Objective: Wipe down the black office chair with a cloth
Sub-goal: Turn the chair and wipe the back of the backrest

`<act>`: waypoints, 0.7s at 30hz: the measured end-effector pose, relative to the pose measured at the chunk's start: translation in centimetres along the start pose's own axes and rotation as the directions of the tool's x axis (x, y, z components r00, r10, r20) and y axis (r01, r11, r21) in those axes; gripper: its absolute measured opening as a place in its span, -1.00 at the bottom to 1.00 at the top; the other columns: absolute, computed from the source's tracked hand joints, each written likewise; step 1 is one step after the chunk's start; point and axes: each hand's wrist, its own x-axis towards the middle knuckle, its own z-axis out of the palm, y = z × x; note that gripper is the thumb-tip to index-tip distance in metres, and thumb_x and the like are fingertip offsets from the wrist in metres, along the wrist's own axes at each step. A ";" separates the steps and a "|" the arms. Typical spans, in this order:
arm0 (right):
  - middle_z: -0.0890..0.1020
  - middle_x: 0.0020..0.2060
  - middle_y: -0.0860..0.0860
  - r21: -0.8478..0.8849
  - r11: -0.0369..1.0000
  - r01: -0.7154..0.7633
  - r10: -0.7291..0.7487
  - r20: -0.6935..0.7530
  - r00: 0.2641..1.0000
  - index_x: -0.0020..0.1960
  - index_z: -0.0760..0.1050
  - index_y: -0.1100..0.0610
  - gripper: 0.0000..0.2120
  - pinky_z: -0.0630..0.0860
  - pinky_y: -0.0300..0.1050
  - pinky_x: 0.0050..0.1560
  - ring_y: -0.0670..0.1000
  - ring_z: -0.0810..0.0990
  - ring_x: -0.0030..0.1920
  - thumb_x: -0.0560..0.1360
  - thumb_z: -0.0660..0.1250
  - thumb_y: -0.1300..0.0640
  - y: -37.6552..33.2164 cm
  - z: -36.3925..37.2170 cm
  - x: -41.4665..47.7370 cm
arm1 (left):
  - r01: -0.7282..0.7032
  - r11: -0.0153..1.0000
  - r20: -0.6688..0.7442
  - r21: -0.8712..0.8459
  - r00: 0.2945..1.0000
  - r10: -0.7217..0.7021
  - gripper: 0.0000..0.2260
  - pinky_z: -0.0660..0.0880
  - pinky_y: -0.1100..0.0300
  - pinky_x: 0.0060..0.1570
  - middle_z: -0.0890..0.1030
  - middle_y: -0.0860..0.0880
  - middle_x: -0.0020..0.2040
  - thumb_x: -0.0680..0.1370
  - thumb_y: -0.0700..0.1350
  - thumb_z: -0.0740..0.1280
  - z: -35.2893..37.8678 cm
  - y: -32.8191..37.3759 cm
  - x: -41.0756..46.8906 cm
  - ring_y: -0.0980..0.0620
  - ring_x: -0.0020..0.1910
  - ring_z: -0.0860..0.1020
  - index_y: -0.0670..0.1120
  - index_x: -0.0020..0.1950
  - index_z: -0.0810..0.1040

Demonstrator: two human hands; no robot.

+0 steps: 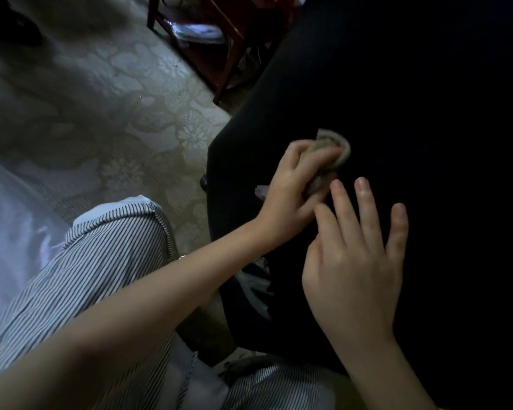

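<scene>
The black office chair (397, 108) fills the right side of the head view, its seat very dark. My left hand (288, 184) grips a small bunched grey cloth (335, 152) and presses it on the seat near the left edge. My right hand (356, 261) lies flat on the seat just below the cloth, fingers straight and spread, fingertips close to the left hand. Worn, torn patches (258, 285) show light on the seat's front edge.
A pale floral-patterned floor (101, 113) lies to the left. A dark red wooden furniture frame (219, 54) stands at the top, close to the chair. My knees in striped trousers (107, 261) are at the lower left.
</scene>
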 end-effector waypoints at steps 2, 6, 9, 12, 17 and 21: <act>0.47 0.32 0.15 -0.026 1.000 -0.014 0.013 -0.023 1.000 0.22 0.51 0.22 -0.61 -0.13 0.05 0.46 0.11 0.21 0.41 0.49 0.07 0.18 0.7 -0.7 0.0 | -0.124 0.991 0.097 0.060 0.988 0.118 -0.70 0.41 0.13 0.19 0.34 -0.12 0.17 0.52 -0.17 0.28 -0.1 -0.8 -2.6 -0.05 0.18 0.40 -0.12 0.25 0.40; 0.47 0.32 0.15 -0.062 0.998 -0.020 0.019 -0.021 1.000 0.24 0.51 0.22 -0.59 -0.14 0.03 0.46 0.11 0.22 0.41 0.49 0.07 0.17 1.3 -1.2 -0.7 | -0.168 0.974 0.073 0.150 0.985 0.158 -0.74 0.42 0.19 0.15 0.32 -0.10 0.15 0.54 -0.16 0.28 0.4 -1.9 -4.8 -0.04 0.14 0.41 -0.10 0.22 0.39; 0.48 0.31 0.15 -0.046 0.999 -0.022 0.021 -0.015 1.000 0.23 0.52 0.21 -0.59 -0.13 0.04 0.47 0.10 0.22 0.41 0.47 0.08 0.17 1.4 -1.5 -1.6 | -0.063 0.987 0.005 0.149 0.998 0.063 -0.74 0.42 0.28 0.07 0.36 -0.10 0.10 0.51 -0.22 0.23 0.5 -1.5 -2.3 0.13 0.06 0.41 -0.10 0.20 0.38; 0.48 0.31 0.16 -0.043 0.999 0.002 -0.003 -0.028 1.000 0.23 0.52 0.22 -0.58 -0.11 0.03 0.47 0.10 0.23 0.40 0.45 0.08 0.18 1.6 -1.6 -1.9 | 0.154 0.984 -0.211 0.089 0.969 -0.132 -0.75 0.29 0.49 0.09 0.47 -0.19 0.09 0.55 -0.21 0.20 0.7 0.2 2.3 0.41 0.04 0.36 -0.17 0.23 0.45; 0.49 0.30 0.14 0.053 0.999 0.008 -0.001 -0.141 0.990 0.29 0.47 0.22 -0.59 -0.07 0.03 0.47 0.10 0.26 0.40 0.47 0.12 0.21 1.5 -1.6 -1.5 | 0.082 0.993 -0.247 0.081 0.967 -0.060 -0.73 0.34 0.40 0.12 0.45 -0.19 0.07 0.53 -0.18 0.21 1.6 3.0 5.2 0.22 0.08 0.40 -0.24 0.19 0.49; 0.52 0.27 0.15 -0.018 0.997 0.079 -0.081 -0.162 0.983 0.27 0.47 0.22 -0.63 -0.02 0.07 0.45 0.11 0.29 0.38 0.51 0.12 0.22 1.8 -0.9 -1.8 | -0.052 0.992 0.063 0.118 0.997 0.045 -0.76 0.33 0.30 0.24 0.35 -0.19 0.24 0.55 -0.18 0.28 1.3 2.2 0.4 -0.14 0.21 0.40 -0.07 0.22 0.43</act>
